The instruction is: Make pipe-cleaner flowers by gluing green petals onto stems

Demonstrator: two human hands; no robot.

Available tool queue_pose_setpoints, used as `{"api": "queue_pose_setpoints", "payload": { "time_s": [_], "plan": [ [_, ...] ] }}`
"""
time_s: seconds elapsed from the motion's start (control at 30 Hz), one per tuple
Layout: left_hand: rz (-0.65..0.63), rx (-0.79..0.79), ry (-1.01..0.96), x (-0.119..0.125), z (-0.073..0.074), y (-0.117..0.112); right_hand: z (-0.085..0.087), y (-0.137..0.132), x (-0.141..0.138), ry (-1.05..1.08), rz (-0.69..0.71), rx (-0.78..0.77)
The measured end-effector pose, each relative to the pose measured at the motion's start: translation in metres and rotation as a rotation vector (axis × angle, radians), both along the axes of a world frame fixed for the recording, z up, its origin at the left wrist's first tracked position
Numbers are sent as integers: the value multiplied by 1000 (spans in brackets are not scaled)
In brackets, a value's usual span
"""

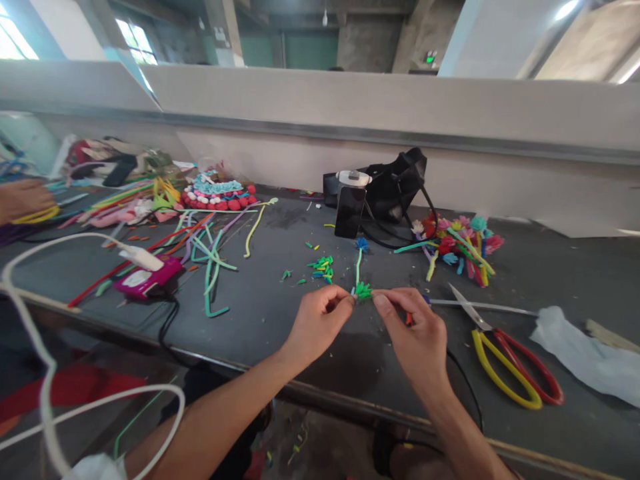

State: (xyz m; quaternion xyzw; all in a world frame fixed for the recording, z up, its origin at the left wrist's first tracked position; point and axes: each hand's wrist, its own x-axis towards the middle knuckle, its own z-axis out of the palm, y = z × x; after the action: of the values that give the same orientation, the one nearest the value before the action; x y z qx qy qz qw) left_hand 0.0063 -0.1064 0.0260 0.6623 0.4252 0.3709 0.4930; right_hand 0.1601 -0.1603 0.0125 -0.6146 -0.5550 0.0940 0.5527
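Note:
Between my two hands is a small green pipe-cleaner flower (363, 291) with short fuzzy petals. My left hand (320, 320) is closed in a pinch at its left side, where a small pale tip shows by the fingertips. From the right, my right hand (417, 327) pinches the flower's outer edge between thumb and forefinger. Just behind lies a blue pipe-cleaner flower (362, 245) on a pale green stem (359, 267). Short green pipe-cleaner pieces (323, 268), with some yellow and blue ones, are piled beyond my left hand. Something orange (409, 319) shows beside my right fingers.
Scissors (505, 360) with yellow and red handles lie open at right, near crumpled white plastic (585, 353). Finished flowers (460, 243), a black bag (400, 187) and a phone (350, 211) stand behind. Leftward are a purple power strip (150, 277), loose pipe cleaners (213, 257) and another person's hand (25, 200).

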Motion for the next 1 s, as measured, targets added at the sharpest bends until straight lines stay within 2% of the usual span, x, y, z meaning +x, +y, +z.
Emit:
{"api": "queue_pose_setpoints", "payload": {
  "time_s": [0.23, 0.53, 0.7, 1.0],
  "plan": [
    [16, 4, -10, -1, 0, 2, 7, -3, 1, -10, -4, 95],
    [-11, 10, -28, -1, -5, 3, 5, -1, -2, -217, 0, 176],
    [-28, 2, -29, -1, -4, 1, 4, -1, -1, -286, 1, 176],
    [-46, 12, -35, -1, -1, -1, 4, 0, -4, -290, -18, 186]
  ]
}}
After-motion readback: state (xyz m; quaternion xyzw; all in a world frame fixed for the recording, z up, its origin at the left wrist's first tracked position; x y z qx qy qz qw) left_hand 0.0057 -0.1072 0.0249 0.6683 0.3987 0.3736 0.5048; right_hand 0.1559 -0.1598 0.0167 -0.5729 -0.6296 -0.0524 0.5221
